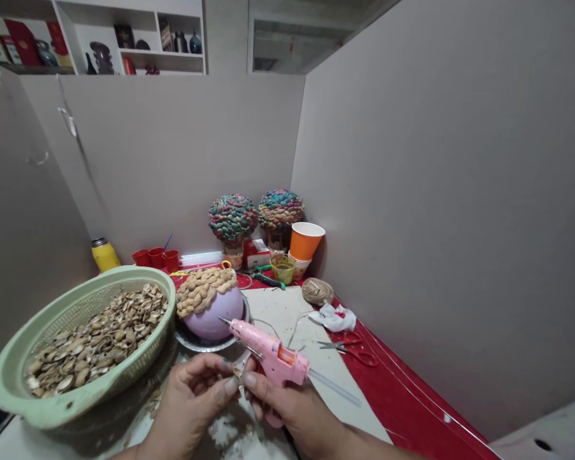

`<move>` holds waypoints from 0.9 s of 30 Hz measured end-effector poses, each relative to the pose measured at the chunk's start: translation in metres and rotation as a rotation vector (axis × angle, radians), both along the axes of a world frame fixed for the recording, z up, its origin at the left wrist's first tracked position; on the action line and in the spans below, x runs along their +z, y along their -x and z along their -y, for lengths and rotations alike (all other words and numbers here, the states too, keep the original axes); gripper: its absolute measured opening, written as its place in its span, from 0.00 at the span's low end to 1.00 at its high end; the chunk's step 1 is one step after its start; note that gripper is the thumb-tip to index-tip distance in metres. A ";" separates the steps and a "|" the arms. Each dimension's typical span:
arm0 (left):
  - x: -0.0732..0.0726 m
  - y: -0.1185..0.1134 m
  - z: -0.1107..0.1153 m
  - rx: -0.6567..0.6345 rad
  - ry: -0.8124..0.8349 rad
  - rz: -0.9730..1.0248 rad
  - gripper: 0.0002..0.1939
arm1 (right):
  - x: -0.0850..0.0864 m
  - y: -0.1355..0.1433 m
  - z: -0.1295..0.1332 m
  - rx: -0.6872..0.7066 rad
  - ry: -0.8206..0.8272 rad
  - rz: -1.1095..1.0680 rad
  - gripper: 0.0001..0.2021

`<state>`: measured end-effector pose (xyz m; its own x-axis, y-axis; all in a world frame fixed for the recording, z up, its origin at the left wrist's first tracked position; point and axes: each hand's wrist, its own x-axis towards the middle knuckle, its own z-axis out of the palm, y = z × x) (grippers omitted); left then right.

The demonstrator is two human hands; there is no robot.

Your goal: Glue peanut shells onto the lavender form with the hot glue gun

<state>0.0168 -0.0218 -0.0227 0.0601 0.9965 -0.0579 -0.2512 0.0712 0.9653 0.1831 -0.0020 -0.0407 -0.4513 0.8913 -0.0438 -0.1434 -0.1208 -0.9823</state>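
Low in the middle, the fingertips of my left hand (191,390) and right hand (287,396) meet around a small piece of peanut shell (238,374), partly hidden by the fingers. My right hand also grips a pink glue gun (263,345). Its nozzle points up and left, and a clear glue stick (335,388) sticks out the back. Just beyond the nozzle, a purple ball (215,316) sits in a metal bowl (196,346). Peanut shells (204,289) cover its upper part in rows. To the left, a green colander (167,319) holds many loose shell halves (100,335).
Red scissors (361,354), tissue (333,317) and a twine ball (317,291) lie at right. Behind stand two colourful shell trees (232,217), an orange cup (306,241), pliers (271,280), red cups (156,257) and a yellow bottle (105,255). Grey partitions (182,147) enclose the table.
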 end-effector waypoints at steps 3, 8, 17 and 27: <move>-0.003 -0.001 0.000 0.033 0.003 0.025 0.15 | -0.002 0.001 0.000 0.014 0.001 0.008 0.27; -0.007 0.002 -0.003 -0.030 0.006 0.044 0.13 | 0.000 0.002 0.000 0.021 -0.031 0.030 0.26; -0.004 0.008 -0.004 -0.126 -0.009 -0.021 0.15 | -0.004 0.001 -0.003 0.023 -0.108 0.101 0.29; -0.011 0.008 -0.007 -0.060 0.018 0.003 0.18 | 0.004 0.000 -0.001 0.015 -0.144 0.133 0.30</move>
